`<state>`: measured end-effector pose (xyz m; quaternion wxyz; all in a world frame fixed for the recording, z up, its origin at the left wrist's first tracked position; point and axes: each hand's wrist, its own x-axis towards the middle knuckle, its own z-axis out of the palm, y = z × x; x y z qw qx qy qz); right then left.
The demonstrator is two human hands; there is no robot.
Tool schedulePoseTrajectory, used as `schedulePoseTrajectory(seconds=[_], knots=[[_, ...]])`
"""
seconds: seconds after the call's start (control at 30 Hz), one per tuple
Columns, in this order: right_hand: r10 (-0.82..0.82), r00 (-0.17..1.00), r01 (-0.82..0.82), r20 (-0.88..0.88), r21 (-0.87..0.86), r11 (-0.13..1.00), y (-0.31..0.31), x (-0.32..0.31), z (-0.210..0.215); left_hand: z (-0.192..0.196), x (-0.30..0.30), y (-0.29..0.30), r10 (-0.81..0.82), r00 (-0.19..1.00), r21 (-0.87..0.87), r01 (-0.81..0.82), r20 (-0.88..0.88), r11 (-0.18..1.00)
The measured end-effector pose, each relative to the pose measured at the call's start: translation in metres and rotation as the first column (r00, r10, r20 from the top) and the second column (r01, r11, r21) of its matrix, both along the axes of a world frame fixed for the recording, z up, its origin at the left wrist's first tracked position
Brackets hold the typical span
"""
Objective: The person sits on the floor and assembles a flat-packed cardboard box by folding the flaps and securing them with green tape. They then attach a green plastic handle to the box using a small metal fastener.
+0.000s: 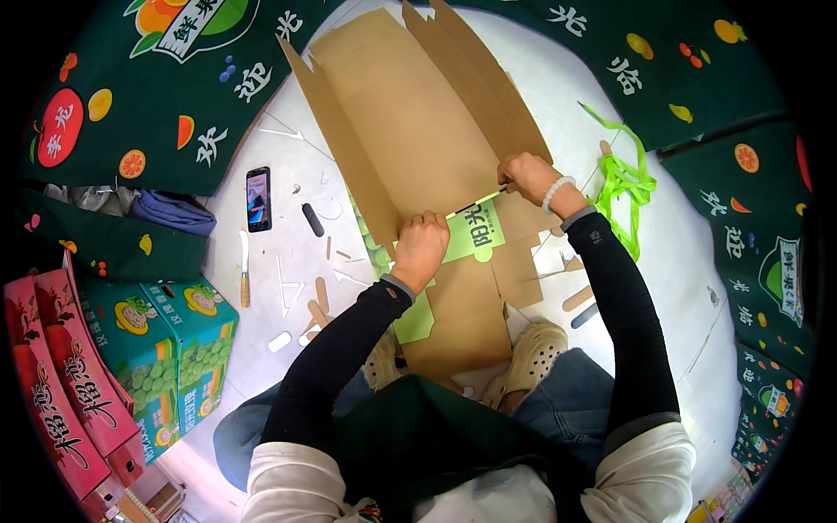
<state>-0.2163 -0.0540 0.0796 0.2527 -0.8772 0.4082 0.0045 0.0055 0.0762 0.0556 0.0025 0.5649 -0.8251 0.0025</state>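
Observation:
A partly folded cardboard box (414, 105) lies before me, plain brown inside, its long side walls raised. At its near end a green printed flap (475, 231) shows, with a narrow dark gap along the fold. My left hand (422, 248) is closed on the left corner of this near end, fingers curled over the edge. At the right corner my right hand (530, 179) pinches the box's edge, its fingertips partly hidden. Brown lower flaps (462, 305) spread toward my feet.
Left of the box lie a phone (259, 199), a wooden-handled knife (245, 270) and several cardboard scraps (319, 301). Tangled green ribbon (623, 187) lies on the right. Printed boxes (179, 357) stand at the left; dark green printed cloths (732, 227) hang around.

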Motion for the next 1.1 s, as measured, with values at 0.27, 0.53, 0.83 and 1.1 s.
schedulePoseTrajectory(seconds=[0.27,0.53,0.83,1.1], knots=[[0.074,0.993,-0.071,0.095,-0.041,0.997,-0.001,0.003,0.004,-0.001,0.0,0.0,0.012,0.999,0.011,-0.011,-0.049,1.0],[0.244,0.918,-0.212,-0.312,0.133,0.968,0.042,0.014,0.049,0.014,-0.006,0.0,0.031,0.976,0.029,-0.038,0.214,0.999],[0.116,0.992,-0.098,0.055,-0.253,0.962,0.084,0.07,-0.012,0.022,0.0,-0.003,0.042,0.992,0.148,-0.059,0.12,0.987],[0.163,0.985,-0.151,0.049,-0.191,0.97,0.069,0.046,-0.022,0.034,-0.021,0.012,-0.051,0.994,0.03,0.048,0.099,0.998]])
